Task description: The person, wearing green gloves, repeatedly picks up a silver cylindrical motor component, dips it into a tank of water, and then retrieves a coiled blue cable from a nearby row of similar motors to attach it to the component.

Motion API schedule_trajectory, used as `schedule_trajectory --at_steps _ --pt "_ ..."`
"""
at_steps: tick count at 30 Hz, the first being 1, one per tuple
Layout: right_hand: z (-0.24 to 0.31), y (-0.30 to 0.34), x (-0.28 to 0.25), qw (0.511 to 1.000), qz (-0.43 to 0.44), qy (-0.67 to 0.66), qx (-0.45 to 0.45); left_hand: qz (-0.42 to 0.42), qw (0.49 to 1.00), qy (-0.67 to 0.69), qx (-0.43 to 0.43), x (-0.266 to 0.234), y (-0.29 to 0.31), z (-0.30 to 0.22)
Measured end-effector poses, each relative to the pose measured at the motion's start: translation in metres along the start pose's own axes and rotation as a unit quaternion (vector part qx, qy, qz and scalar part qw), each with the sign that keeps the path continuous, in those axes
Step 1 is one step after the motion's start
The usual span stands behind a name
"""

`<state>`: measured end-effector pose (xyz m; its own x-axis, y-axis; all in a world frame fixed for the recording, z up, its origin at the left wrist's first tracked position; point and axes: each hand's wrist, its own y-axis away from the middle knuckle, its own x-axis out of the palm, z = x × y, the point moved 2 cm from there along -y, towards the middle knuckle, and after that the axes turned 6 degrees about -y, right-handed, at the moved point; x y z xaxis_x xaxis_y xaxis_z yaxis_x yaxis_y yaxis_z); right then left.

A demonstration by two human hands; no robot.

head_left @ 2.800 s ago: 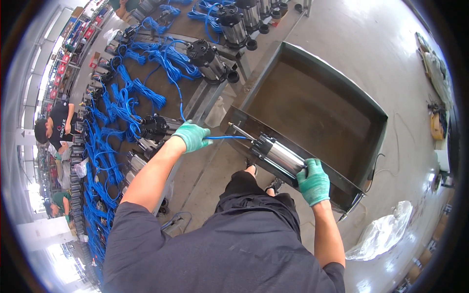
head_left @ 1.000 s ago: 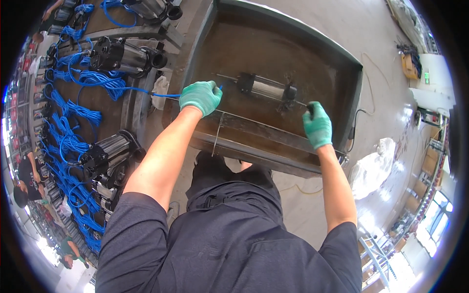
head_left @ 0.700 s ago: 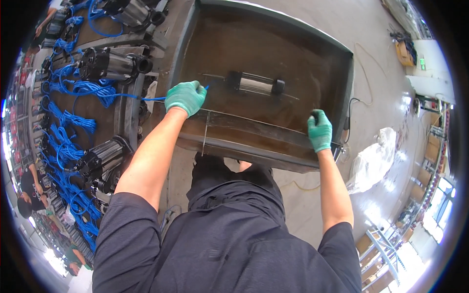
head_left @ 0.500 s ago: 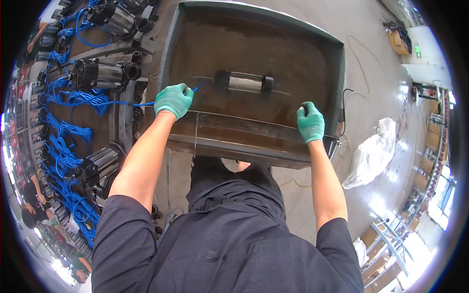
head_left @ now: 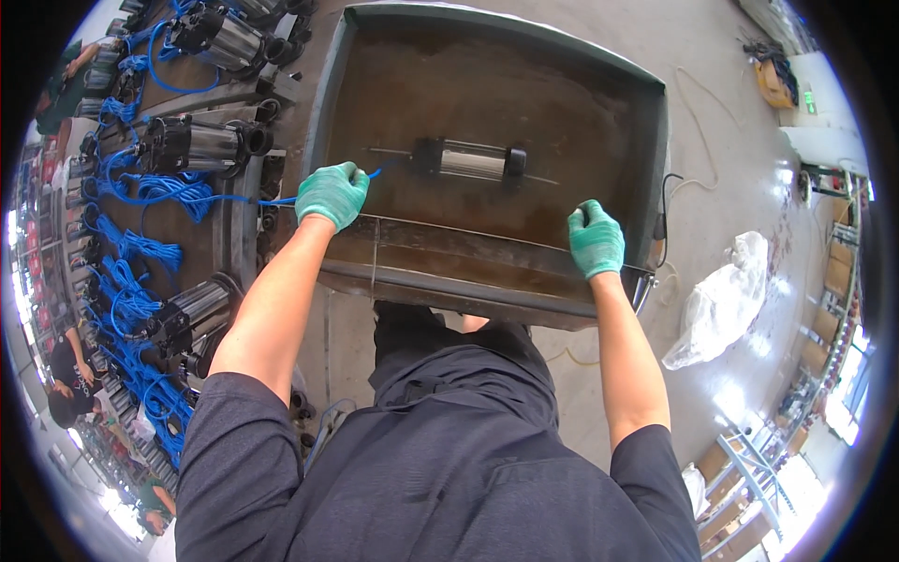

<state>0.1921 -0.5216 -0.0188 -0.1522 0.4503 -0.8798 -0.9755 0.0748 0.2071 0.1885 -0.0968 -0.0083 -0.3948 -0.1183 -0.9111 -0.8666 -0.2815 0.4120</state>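
Observation:
A metal tank of brownish water lies in front of me. In the water rests a pump-like cylinder, shiny in the middle with black ends; a thin rod shows beyond each end. My left hand, in a green glove, is closed on a blue cable at the tank's left side. The cable's short tip pokes out past my fingers toward the cylinder. Over the tank's front right part, my green-gloved right hand has its fingers curled; what they hold, if anything, is hidden.
Several metal pumps with coiled blue cables stand along the left. A narrow front trough adjoins the tank. Clear plastic sheeting and a thin hose lie on the floor at right. People work at far left.
The view has shifted slightly. Both hands and the cylinder keep nearly the same places; the thin rods at its ends show more clearly now.

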Motion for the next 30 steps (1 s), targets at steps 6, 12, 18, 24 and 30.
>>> schedule_trajectory --at_steps 6,12,18,24,30 --pt "-0.0006 -0.0003 0.0022 1.000 0.000 -0.010 0.000 0.006 1.000 0.003 -0.003 0.0017 0.0000 0.0016" --pt "-0.0016 -0.0002 0.0005 1.000 -0.010 -0.008 -0.004 -0.007 1.000 -0.006 0.002 0.0007 -0.0003 -0.0008" --pt "0.0008 -0.0009 0.0000 1.000 -0.007 -0.006 -0.009 -0.021 1.000 -0.009 0.006 0.0057 -0.0016 0.0033" --pt "-0.0001 -0.0004 0.0000 1.000 -0.009 -0.008 -0.015 -0.020 1.000 -0.008 0.011 0.0019 0.0008 0.0001" --pt "-0.0022 0.0004 0.0026 1.000 -0.023 -0.009 -0.016 -0.011 1.000 -0.002 0.007 -0.0011 0.0021 -0.0011"
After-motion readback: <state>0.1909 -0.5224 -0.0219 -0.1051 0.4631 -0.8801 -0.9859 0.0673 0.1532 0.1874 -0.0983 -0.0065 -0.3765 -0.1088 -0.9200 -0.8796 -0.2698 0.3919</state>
